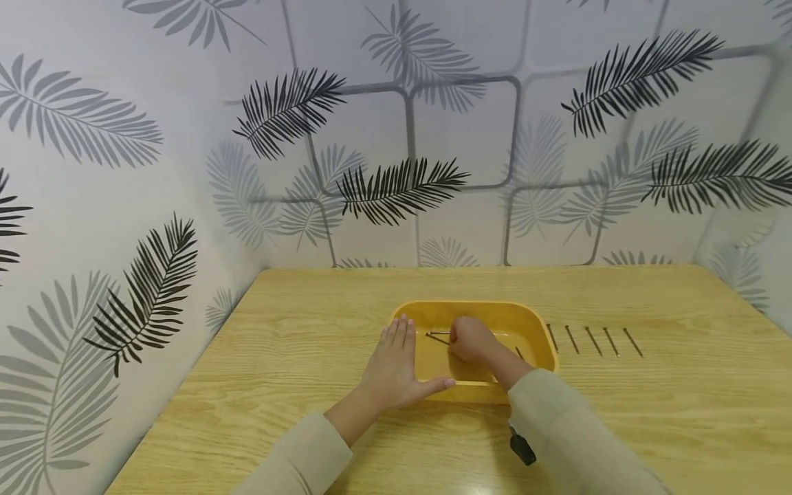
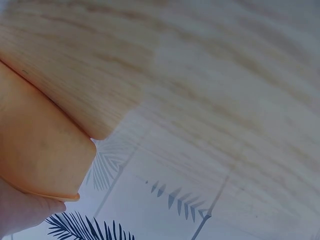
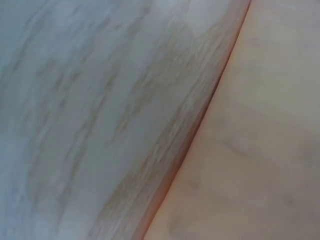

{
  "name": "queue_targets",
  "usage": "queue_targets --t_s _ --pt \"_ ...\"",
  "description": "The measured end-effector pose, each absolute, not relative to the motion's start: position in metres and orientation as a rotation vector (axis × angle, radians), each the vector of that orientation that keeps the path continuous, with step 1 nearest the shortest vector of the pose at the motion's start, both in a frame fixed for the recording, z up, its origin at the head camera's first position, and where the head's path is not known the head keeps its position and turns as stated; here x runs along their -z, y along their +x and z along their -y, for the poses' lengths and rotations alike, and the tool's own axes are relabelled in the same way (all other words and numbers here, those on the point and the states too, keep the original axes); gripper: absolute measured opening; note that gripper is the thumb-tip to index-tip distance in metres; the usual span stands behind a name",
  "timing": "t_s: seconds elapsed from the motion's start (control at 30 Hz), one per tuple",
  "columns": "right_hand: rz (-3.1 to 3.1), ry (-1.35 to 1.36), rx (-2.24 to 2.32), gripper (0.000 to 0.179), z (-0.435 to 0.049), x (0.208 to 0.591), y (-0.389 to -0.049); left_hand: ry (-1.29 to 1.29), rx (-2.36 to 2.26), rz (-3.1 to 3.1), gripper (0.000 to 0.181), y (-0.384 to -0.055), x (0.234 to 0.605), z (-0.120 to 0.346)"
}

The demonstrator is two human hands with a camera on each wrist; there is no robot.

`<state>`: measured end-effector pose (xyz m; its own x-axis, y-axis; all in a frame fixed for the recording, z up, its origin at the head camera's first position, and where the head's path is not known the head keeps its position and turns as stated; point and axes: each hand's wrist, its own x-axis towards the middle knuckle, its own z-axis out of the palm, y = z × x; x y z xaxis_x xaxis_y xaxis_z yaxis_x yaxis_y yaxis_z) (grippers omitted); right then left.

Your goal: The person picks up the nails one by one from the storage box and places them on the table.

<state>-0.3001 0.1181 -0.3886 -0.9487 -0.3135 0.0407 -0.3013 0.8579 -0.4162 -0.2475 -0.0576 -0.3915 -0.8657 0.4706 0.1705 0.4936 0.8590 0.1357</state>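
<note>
One yellow tray (image 1: 470, 393) sits right of centre in the lower half of the frame, on a wood-grain bench (image 1: 278, 357). The left grip (image 1: 396, 368) is released, its straight fingers over the tray's left rim and its thumb along the front edge. The right grip (image 1: 471, 340) is inside the tray with fingers curled; I cannot tell whether they grasp a nail. Two nails (image 1: 438, 339) show just left of those fingers, and one more nail (image 1: 520, 353) is partly visible beside the right wrist. Five nails (image 1: 594, 342) lie in a slanted row, right of the tray.
</note>
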Motion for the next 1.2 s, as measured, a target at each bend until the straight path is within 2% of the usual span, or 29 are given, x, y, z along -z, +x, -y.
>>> queue_targets --t_s 0.17,0.27,0.33,0.4,0.5,0.63,0.7,0.9,0.97,1.1,1.2 --pt "-3.061 -0.559 0.606 0.02 -0.121 0.396 -0.304 -0.753 0.26 2.9 0.108 -0.248 0.393 0.057" --pt "-3.125 -0.671 0.548 0.018 -0.126 0.416 -0.319 -0.752 0.256 2.9 0.108 -0.249 0.393 0.057" --pt "-3.158 -0.786 0.555 0.021 -0.136 0.449 -0.345 -0.752 0.255 2.9 0.107 -0.249 0.394 0.057" --pt "-3.136 -0.778 0.549 0.029 -0.139 0.472 -0.367 -0.754 0.257 2.897 0.107 -0.249 0.394 0.057" --pt "-3.105 -0.751 0.553 0.037 -0.137 0.471 -0.366 -0.754 0.266 2.893 0.107 -0.249 0.395 0.057" --pt "-3.068 -0.652 0.525 0.036 -0.127 0.442 -0.342 -0.752 0.279 2.887 0.107 -0.249 0.395 0.058" --pt "-3.09 -0.633 0.488 0.034 -0.13 0.462 -0.36 -0.753 0.282 2.886 0.107 -0.249 0.395 0.058" --pt "-3.208 -0.8 0.311 0.021 -0.153 0.551 -0.428 -0.76 0.264 2.887 0.107 -0.249 0.392 0.058" --pt "-3.235 -0.829 0.273 0.016 -0.155 0.563 -0.436 -0.762 0.266 2.889 0.107 -0.248 0.392 0.058" --pt "-3.249 -0.813 0.242 0.013 -0.152 0.561 -0.434 -0.759 0.279 2.896 0.107 -0.248 0.392 0.058" --pt "-3.222 -0.746 0.178 0.01 -0.154 0.58 -0.451 -0.757 0.283 2.898 0.107 -0.248 0.392 0.058"
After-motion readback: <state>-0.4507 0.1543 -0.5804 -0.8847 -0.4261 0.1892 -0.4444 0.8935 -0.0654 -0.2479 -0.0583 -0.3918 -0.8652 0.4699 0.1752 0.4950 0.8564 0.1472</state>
